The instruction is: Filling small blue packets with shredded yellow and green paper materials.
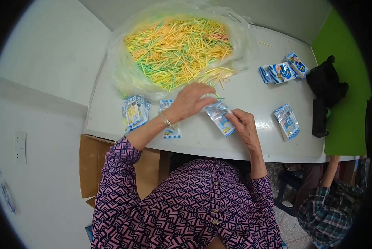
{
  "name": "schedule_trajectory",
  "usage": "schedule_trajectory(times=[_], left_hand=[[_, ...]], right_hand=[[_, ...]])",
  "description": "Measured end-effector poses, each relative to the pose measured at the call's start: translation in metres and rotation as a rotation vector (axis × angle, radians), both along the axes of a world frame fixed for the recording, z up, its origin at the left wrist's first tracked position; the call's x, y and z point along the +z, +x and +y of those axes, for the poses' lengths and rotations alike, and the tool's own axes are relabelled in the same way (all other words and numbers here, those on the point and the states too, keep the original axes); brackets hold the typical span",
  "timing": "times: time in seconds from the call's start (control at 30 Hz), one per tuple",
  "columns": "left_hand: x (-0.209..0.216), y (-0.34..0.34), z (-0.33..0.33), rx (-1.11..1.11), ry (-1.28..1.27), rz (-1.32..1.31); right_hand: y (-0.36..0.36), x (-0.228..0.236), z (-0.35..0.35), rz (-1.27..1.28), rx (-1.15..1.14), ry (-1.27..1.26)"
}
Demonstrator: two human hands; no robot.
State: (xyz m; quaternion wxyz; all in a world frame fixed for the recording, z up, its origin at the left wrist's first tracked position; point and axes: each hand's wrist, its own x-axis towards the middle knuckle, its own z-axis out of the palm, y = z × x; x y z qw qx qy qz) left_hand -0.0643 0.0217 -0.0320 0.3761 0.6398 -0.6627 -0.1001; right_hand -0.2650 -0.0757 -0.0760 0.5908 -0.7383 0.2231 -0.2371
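Observation:
My right hand [245, 126] grips a small silver and blue packet [221, 118] by its right side, thumb on the front, tilted above the white table. Close over the packet's upper end is my left hand [190, 99], its fingers bent and the thumb toward the packet. A thin green stick [221, 98] pokes out at its fingertips; the grip itself is partly hidden. Beyond, a large clear plastic bag [117, 72] lies open, heaped with thin yellow, green and orange sticks [179, 52]. Under my left wrist lie some packets [171, 132].
A stack of packets [135, 112] lies at the left, more packets [282, 72] at the far right and one packet [286, 121] nearer. A black object [327, 81] stands by a green panel [345, 103]. Another person's checked sleeve [327, 207] shows lower right; a cardboard box [90, 166] stands lower left.

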Motion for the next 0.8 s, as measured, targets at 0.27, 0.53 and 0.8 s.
schedule_trajectory(times=[0.27,0.53,0.8], left_hand=[[-0.011,0.021,-0.037,0.041,-0.056,-0.332],[0.031,0.139,-0.017,0.294,0.067,-0.954],[0.034,0.193,-0.013,0.340,0.098,-0.860]], right_hand=[[-0.031,0.004,-0.026,0.043,-0.267,0.139],[-0.029,-0.012,-0.020,0.051,-0.263,0.130],[-0.025,-0.009,-0.016,0.016,-0.290,0.098]])
